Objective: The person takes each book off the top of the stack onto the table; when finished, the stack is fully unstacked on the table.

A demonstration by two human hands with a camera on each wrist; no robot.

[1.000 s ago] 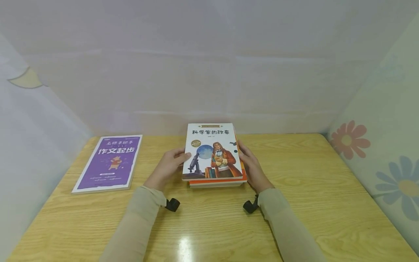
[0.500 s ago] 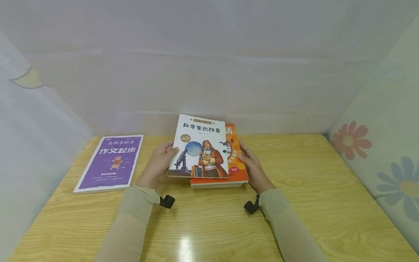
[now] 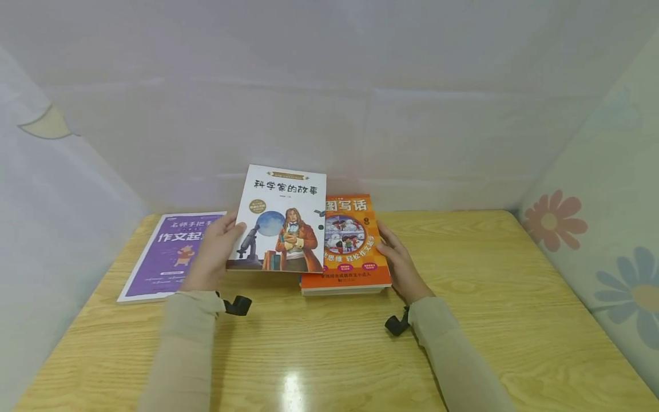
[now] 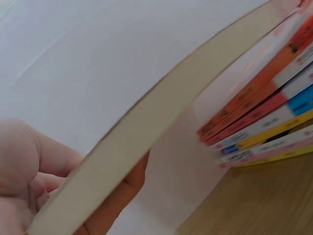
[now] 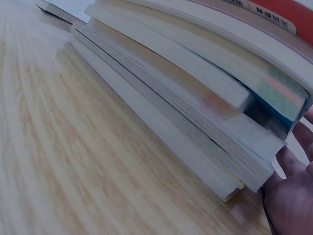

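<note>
My left hand (image 3: 210, 252) grips the left edge of a white book (image 3: 298, 266) with a scientist and a telescope on its cover, thumb on top and fingers beneath. In the left wrist view the book's pale page edge (image 4: 132, 132) slants upward, raised off the stack. Under its right side lies an orange book (image 3: 355, 269), topmost on a stack of several books (image 5: 171, 88). Along the stack's right side my right hand (image 3: 401, 266) rests with fingers extended, touching it. In the right wrist view that hand (image 5: 293, 198) shows only partly.
A purple book (image 3: 162, 257) lies at the table's left, partly covered by my left hand. The wooden table (image 3: 319, 355) runs back to a pale cloth wall (image 3: 329, 126). A flower-printed side panel (image 3: 618, 229) stands at the right.
The white book has come off the top of the stack, moving left and up in my left hand. The orange cover is now largely uncovered. My right hand has stayed beside the stack.
</note>
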